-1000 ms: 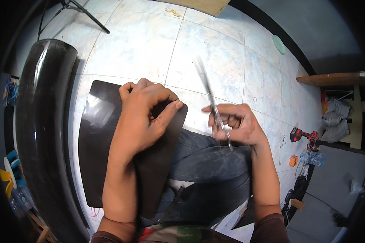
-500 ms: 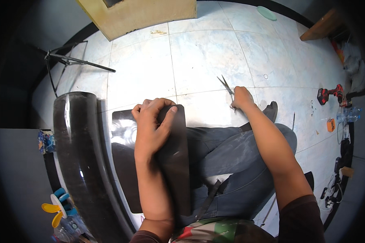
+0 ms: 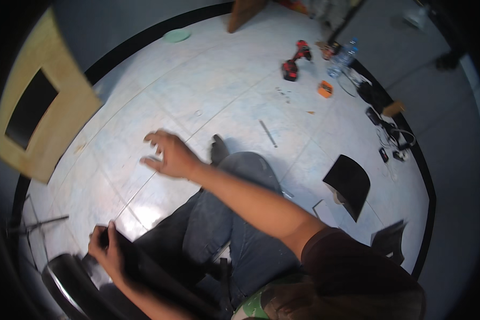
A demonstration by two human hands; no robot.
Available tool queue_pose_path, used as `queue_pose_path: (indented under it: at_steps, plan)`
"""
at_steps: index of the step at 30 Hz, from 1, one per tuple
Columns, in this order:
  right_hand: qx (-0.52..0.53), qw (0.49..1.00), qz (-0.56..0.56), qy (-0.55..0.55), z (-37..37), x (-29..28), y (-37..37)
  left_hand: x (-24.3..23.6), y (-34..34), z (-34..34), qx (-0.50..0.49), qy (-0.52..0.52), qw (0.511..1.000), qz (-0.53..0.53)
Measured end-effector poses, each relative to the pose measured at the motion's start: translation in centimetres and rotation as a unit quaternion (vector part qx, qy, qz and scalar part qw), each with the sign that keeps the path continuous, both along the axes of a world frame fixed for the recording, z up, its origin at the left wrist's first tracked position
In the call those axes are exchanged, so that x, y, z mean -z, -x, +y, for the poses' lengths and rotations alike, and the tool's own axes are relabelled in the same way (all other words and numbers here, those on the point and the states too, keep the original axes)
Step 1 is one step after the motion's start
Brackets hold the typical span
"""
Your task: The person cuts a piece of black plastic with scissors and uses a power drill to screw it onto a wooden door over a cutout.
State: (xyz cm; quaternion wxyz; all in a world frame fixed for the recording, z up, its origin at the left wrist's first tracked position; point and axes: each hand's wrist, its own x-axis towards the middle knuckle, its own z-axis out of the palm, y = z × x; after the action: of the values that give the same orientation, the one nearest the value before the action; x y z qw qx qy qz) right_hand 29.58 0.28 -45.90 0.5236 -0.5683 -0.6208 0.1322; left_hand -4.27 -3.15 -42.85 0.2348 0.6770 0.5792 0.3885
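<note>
My left hand point(image 3: 106, 252) grips the far edge of a dark, stiff sheet point(image 3: 141, 269) that lies along my left side beside my leg. Its fingers curl over the edge, partly blurred. Above the floor past my knees, my right hand point(image 3: 172, 156) is raised with fingers apart and nothing in it. A thick, glossy black roll point(image 3: 72, 285) lies just left of the sheet. No scissors show in the current view.
A red and black cordless drill point(image 3: 296, 61), an orange block point(image 3: 325, 89) and plastic bottles point(image 3: 344, 58) are far right. A thin strip point(image 3: 268, 133) and curved black pieces point(image 3: 349, 184) lie to the right. A tripod point(image 3: 29, 226) stands left, near a yellowish panel point(image 3: 53, 101).
My view has swung to the right. My right hand has let go of the scissors and its fingers have spread. My left hand stays on the sheet.
</note>
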Motion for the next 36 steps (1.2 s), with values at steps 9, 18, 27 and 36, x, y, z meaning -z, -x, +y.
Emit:
queue_pose_path:
  at_steps: [9,18,27,36]
  plan:
    - [-0.084,0.988,-0.021,0.129,-4.3,2.5,1.9,5.3,2.8,-0.2,0.042,-0.094,0.992,0.078]
    - [-0.136,0.966,-0.075,0.206,-5.0,3.0,3.0,2.8,0.8,1.2,0.103,-0.09,0.985,0.101]
    - [-0.107,0.952,-0.122,0.26,-3.2,4.0,2.5,5.1,3.1,3.3,0.197,-0.172,0.91,0.321]
    - [-0.162,0.964,-0.085,0.193,-3.4,5.1,3.5,10.5,8.6,8.3,0.175,-0.381,0.501,0.757]
